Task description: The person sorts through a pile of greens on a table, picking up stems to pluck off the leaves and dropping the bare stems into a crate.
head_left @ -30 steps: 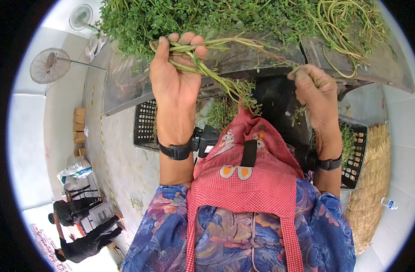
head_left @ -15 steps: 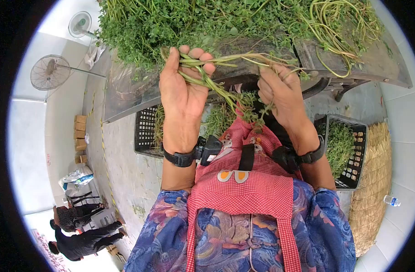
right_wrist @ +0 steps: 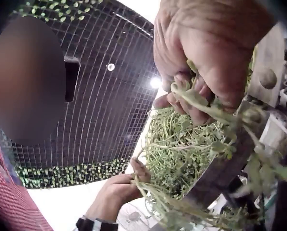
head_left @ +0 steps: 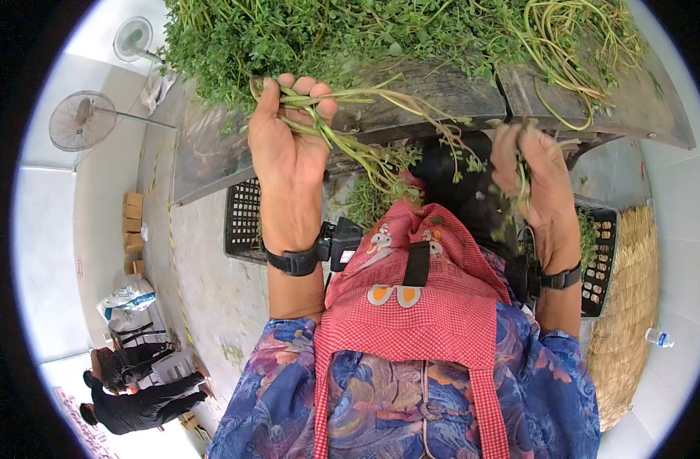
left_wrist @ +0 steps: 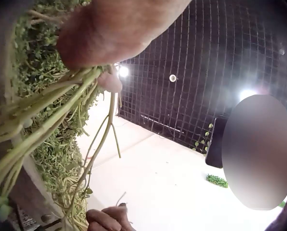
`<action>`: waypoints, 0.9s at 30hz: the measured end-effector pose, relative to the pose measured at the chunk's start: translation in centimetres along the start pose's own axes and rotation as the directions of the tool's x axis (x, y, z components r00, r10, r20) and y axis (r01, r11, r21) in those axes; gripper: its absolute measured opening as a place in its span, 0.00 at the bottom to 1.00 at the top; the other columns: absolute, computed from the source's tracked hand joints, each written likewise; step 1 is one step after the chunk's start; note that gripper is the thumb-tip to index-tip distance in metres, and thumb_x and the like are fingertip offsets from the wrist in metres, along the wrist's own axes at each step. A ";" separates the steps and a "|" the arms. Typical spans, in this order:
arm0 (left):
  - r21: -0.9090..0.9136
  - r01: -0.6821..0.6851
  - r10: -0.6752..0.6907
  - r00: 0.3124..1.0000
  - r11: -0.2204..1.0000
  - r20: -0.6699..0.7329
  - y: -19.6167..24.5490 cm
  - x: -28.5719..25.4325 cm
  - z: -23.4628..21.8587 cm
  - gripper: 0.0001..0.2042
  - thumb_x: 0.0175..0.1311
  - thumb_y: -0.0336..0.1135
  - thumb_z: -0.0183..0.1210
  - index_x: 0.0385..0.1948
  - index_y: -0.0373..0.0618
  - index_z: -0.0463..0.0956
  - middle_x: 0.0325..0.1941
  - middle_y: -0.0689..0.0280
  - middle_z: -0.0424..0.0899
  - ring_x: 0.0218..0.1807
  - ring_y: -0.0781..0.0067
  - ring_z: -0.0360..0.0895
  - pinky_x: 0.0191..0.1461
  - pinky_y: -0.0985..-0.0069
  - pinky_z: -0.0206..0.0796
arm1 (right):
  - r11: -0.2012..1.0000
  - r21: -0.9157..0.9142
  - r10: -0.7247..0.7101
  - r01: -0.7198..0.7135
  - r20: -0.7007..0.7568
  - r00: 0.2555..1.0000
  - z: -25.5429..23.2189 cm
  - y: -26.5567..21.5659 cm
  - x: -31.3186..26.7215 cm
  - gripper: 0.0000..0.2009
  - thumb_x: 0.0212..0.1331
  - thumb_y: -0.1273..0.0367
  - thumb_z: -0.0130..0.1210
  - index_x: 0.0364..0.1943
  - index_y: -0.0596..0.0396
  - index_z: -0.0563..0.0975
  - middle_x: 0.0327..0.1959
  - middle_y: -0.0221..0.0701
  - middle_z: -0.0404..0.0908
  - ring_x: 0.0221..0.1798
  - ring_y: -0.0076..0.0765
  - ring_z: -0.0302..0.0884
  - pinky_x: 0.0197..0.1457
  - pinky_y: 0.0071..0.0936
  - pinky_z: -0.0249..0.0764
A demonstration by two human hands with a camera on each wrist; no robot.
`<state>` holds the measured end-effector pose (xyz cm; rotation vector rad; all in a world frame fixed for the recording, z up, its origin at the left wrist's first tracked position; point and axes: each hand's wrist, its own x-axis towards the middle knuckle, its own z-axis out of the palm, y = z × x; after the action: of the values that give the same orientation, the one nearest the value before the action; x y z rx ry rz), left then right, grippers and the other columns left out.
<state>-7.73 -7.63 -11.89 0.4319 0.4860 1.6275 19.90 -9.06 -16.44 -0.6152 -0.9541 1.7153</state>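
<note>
My left hand (head_left: 295,149), palm up, pinches a small bunch of long green leafy stems (head_left: 351,145) between thumb and fingers. The stems fan out toward the right, some drooping over the apron. The left wrist view has the thumb (left_wrist: 110,33) pressing on the stems (left_wrist: 57,113). Off to the right, apart from the bunch, my right hand (head_left: 537,172) is blurred. A leafy sprig (right_wrist: 199,102) runs through its curled fingers in the right wrist view. Beyond both hands lies a big heap of the same greens (head_left: 327,38) on the dark table (head_left: 411,96).
Bare stems (head_left: 560,57) lie at the table's right end. Below it stand black crates, one on the left (head_left: 243,218) and one on the right (head_left: 604,264), with greens inside. Two fans (head_left: 82,122) and two people (head_left: 139,398) are off to the left.
My right hand came in from the right to the stems half a second ago, then swung back right with a sprig. The left hand shifted right, then back left, still holding the bunch.
</note>
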 end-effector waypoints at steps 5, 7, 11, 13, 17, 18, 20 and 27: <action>0.006 0.047 -0.047 0.999 0.999 -0.002 0.0 -0.4 1.2 0.13 0.70 0.41 0.40 0.32 0.43 0.70 0.27 0.59 0.79 0.30 0.61 0.79 0.28 0.67 0.77 | 0.882 -0.469 0.070 -0.035 0.058 0.996 2.0 -2.0 1.3 0.14 0.63 0.68 0.47 0.47 0.63 0.76 0.22 0.17 0.67 0.21 0.10 0.58 0.23 0.11 0.57; 0.019 0.051 -0.050 0.999 0.999 -0.018 -0.3 -0.5 1.5 0.13 0.70 0.40 0.41 0.31 0.43 0.71 0.26 0.59 0.79 0.29 0.61 0.79 0.27 0.68 0.77 | 0.833 -0.548 -0.018 0.076 0.110 0.994 3.2 -1.4 1.8 0.14 0.62 0.68 0.48 0.47 0.64 0.75 0.23 0.18 0.69 0.24 0.13 0.61 0.26 0.14 0.61; 0.070 0.078 -0.079 0.997 0.994 0.016 -0.6 -0.5 1.7 0.12 0.69 0.40 0.42 0.32 0.44 0.71 0.27 0.63 0.78 0.28 0.65 0.77 0.27 0.70 0.75 | 0.745 -0.652 -0.004 0.141 0.207 0.978 3.4 -0.6 2.7 0.15 0.61 0.67 0.49 0.45 0.66 0.74 0.27 0.23 0.76 0.33 0.19 0.68 0.38 0.23 0.68; 0.124 0.080 -0.082 0.997 0.989 0.013 -0.6 -0.4 1.6 0.11 0.69 0.40 0.43 0.32 0.45 0.71 0.27 0.66 0.77 0.28 0.69 0.75 0.29 0.72 0.74 | 0.721 -0.680 0.022 0.133 0.214 0.977 3.0 -0.4 3.0 0.13 0.60 0.68 0.50 0.41 0.65 0.75 0.26 0.29 0.77 0.31 0.25 0.71 0.36 0.26 0.68; 0.144 0.057 -0.062 0.997 0.988 0.035 -0.9 -0.4 1.6 0.12 0.69 0.41 0.42 0.33 0.42 0.69 0.24 0.59 0.78 0.26 0.60 0.79 0.24 0.66 0.75 | 0.340 -0.884 -0.181 0.321 0.273 0.945 2.2 0.7 3.4 0.07 0.56 0.70 0.50 0.30 0.62 0.72 0.25 0.47 0.75 0.29 0.55 0.72 0.32 0.35 0.67; 0.198 0.025 -0.038 0.998 0.980 0.059 -1.3 -0.6 1.6 0.13 0.69 0.41 0.42 0.34 0.42 0.68 0.24 0.59 0.78 0.25 0.59 0.78 0.24 0.66 0.74 | 0.345 -0.891 -0.165 0.295 0.252 0.954 1.8 0.8 3.2 0.07 0.56 0.70 0.50 0.30 0.62 0.72 0.25 0.47 0.75 0.29 0.55 0.72 0.32 0.35 0.67; 0.242 -0.007 0.002 1.000 0.970 0.018 -2.4 -1.0 2.2 0.13 0.69 0.42 0.41 0.35 0.41 0.68 0.22 0.60 0.77 0.24 0.59 0.78 0.21 0.68 0.71 | 0.351 -0.899 -0.331 0.262 0.142 0.933 1.5 0.5 3.2 0.07 0.55 0.72 0.50 0.27 0.62 0.69 0.25 0.52 0.69 0.32 0.63 0.64 0.31 0.39 0.65; 0.118 -0.027 -0.002 0.969 0.993 0.246 0.7 -0.8 1.5 0.12 0.71 0.41 0.39 0.30 0.45 0.66 0.18 0.71 0.62 0.20 0.75 0.62 0.16 0.80 0.57 | 0.418 -0.901 -0.321 -0.115 -0.265 0.909 -7.6 -1.1 -0.6 0.09 0.59 0.69 0.48 0.38 0.60 0.75 0.27 0.42 0.77 0.31 0.41 0.74 0.36 0.30 0.68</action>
<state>-7.38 -8.39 -10.21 0.7189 0.3952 1.5358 26.59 -7.12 -19.71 -1.5260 -1.5568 0.7204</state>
